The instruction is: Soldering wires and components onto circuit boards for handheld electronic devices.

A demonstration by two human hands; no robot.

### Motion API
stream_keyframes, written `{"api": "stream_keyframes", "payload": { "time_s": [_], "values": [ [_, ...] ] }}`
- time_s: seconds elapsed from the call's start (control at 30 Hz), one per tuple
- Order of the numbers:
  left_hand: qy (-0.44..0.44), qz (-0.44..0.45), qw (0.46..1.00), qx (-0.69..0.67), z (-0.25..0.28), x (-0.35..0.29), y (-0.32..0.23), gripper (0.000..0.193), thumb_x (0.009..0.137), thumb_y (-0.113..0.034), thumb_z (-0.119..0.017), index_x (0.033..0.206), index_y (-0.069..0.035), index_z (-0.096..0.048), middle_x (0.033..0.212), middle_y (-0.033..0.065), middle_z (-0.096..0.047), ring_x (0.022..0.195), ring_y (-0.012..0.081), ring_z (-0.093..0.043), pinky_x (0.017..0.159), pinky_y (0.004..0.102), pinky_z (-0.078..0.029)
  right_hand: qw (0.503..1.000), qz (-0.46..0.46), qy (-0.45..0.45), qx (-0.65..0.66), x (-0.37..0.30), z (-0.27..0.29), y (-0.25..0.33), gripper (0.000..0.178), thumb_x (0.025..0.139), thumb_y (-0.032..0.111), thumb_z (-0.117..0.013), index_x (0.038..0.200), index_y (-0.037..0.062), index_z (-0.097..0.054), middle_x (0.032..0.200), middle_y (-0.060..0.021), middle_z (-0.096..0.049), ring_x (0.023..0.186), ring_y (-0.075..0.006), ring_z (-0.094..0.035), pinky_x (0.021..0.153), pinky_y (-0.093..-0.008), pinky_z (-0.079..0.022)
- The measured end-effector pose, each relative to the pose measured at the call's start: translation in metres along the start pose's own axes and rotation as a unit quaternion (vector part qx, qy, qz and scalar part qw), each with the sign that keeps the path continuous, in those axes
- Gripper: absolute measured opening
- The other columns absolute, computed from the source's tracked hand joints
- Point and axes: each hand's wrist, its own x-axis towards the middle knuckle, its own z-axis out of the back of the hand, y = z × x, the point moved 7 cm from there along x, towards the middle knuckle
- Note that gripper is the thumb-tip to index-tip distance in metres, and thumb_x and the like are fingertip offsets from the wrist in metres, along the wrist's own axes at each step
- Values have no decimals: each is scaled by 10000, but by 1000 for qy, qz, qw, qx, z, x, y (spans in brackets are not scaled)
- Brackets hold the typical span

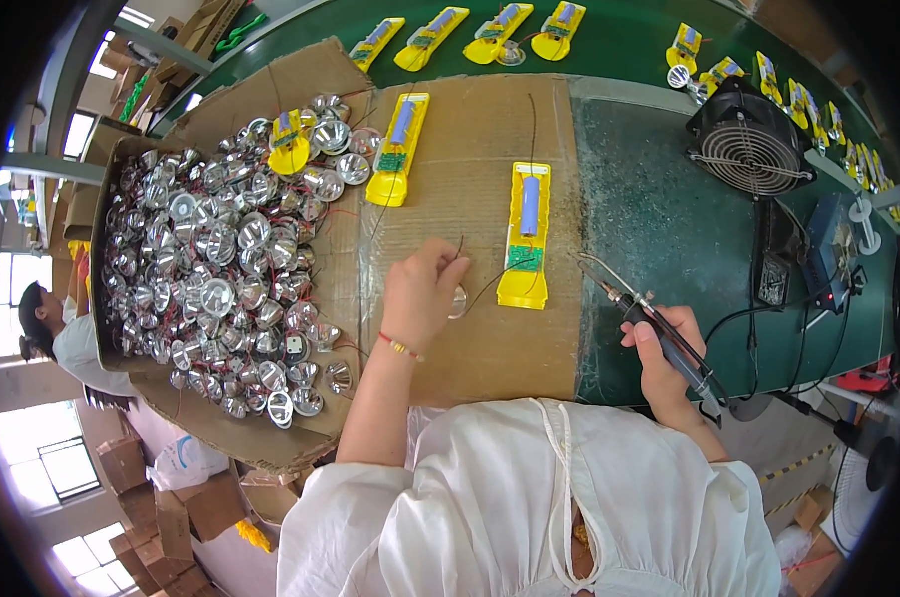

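Silver reflector cups [221, 269] heaped at 9 o'clock. Left hand [422, 291] pinching thin wires and a small reflector [457, 301]; yellow plastic torch half-shell [525, 237] at 12 o'clock. Right hand [669, 363] gripping black soldering iron [659, 328]; risk: hot tip slipping, scorching cardboard-covered surface [470, 179] or fingers.

A cardboard box [122, 298] at the left brims with shiny silver reflector cups [221, 269]. A small black fan [748, 144] stands on the green counter [659, 229], with a dark power unit [830, 249] just beside it. Yellow torch halves [500, 35] lie in a row along the far edge. Stacked cardboard cartons [152, 497] sit on the floor at lower left.
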Motion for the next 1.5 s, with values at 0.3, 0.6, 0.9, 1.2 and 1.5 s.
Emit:
{"api": "stream_keyframes", "payload": {
  "time_s": [0.3, 0.6, 0.9, 1.2, 1.5],
  "values": [
    [34, 105, 944, -311, -29, -12, -4, 153, 798, -141, -627, 808, 9, -654, 671, 74, -640, 600, 83, -589, 555, 242, -457, 996, 6, 88, 33, -2, -8, -1, 168, 833, 76, -582, 927, -2, -466, 842, -116, -612, 727, -131, -600, 652, -259, -482],
    [-38, 12, 970, -240, -23, -21, -31, 107, 776, -86, -641, 786, 20, -631, 769, 96, -576, 646, 171, -599, 598, 273, -480, 995, -43, 93, 1, 0, -18, -4, 143, 827, 53, -576, 901, -17, -475, 815, -132, -587, 682, -135, -595, 647, -266, -492],
    [-22, 6, 967, -255, -26, -20, -28, 100, 767, -79, -646, 780, 19, -632, 781, 92, -560, 650, 166, -589, 606, 262, -477, 994, -49, 94, -5, 10, -31, -3, 135, 826, 48, -580, 894, -24, -488, 784, -129, -604, 672, -131, -593, 629, -268, -499],
    [7, 15, 969, -246, -29, -17, -26, 113, 767, -84, -650, 760, 24, -619, 744, 63, -538, 626, 126, -530, 578, 240, -435, 994, -55, 95, -10, 10, -32, -5, 115, 824, 44, -579, 864, -17, -489, 776, -129, -607, 672, -127, -593, 628, -269, -500],
    [14, 21, 967, -253, -27, -12, -27, 124, 768, -88, -650, 745, 26, -608, 723, 42, -522, 633, 96, -491, 568, 226, -407, 997, -16, 35, 60, 10, -26, 3, 163, 833, 88, -578, 902, -11, -469, 785, -136, -610, 681, -158, -609, 664, -292, -501]
  ]
}}
